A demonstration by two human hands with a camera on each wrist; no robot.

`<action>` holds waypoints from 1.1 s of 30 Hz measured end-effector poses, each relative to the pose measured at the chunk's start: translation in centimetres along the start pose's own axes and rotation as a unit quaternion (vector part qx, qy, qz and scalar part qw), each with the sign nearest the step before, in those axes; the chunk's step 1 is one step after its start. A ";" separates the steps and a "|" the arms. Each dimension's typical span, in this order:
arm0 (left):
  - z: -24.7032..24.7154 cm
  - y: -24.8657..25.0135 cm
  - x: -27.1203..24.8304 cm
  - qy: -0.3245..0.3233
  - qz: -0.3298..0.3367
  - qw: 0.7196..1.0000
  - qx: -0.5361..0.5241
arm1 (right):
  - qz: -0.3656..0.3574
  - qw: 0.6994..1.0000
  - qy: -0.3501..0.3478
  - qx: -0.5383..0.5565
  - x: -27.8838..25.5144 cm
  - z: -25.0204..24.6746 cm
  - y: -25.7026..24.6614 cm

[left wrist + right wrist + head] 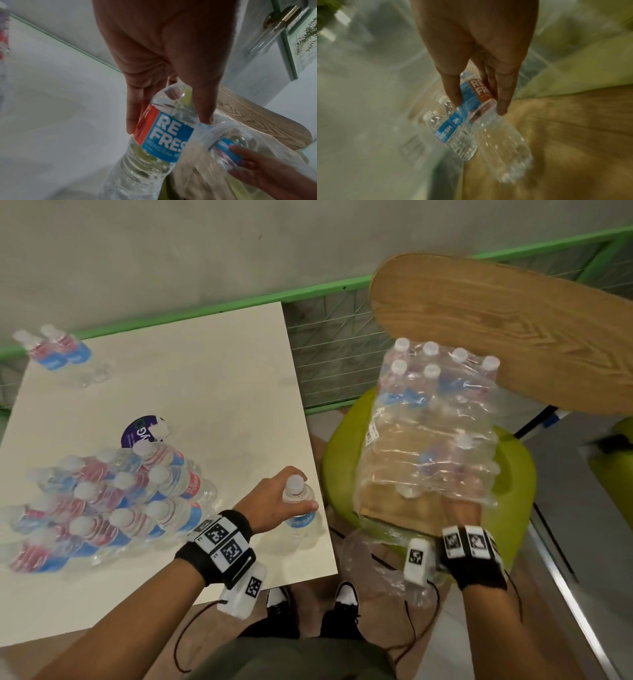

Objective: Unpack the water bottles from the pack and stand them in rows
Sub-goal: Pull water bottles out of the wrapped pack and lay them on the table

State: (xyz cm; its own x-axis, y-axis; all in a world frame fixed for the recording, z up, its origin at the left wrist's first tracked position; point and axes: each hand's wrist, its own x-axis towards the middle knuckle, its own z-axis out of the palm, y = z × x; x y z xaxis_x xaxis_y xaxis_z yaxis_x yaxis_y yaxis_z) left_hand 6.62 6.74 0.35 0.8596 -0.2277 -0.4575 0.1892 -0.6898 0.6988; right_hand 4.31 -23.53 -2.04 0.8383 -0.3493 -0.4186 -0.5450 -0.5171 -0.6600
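Left hand (274,501) grips an upright bottle (297,508) at the table's (205,378) near right edge, while right hand (476,54) inside the torn pack (431,433) on the green chair (337,460) holds a lying bottle (481,105).

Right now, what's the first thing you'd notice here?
A big cluster of water bottles stands on the white table, with the left hand gripping one more bottle near its edge. The right hand reaches into the torn plastic pack on the green chair.
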 end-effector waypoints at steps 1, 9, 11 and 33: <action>-0.3 -0.3 -0.2 0.003 -0.005 1.000 -0.001 | 0.029 0.993 0.026 0.112 0.2 0.2 -0.1; -3.7 -3.4 -2.2 0.070 -0.023 0.997 0.008 | -0.054 0.965 -0.258 0.000 -4.8 4.2 -1.4; -5.4 -3.8 -2.1 0.099 -0.025 0.995 0.017 | -0.096 0.942 -0.322 0.017 -6.1 6.4 -3.2; -14.8 -6.7 3.1 0.003 -0.053 0.945 0.322 | -0.260 0.894 -0.364 -0.009 -6.4 22.8 -16.3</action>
State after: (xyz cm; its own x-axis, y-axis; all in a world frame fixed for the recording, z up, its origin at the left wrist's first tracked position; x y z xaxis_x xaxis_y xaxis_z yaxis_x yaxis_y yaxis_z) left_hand 15.00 20.80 2.37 0.8545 -0.1312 -0.5025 -0.0525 -0.9844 0.1677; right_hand 8.14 4.98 -2.76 0.7615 0.5409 -0.3570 -0.0726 -0.4762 -0.8763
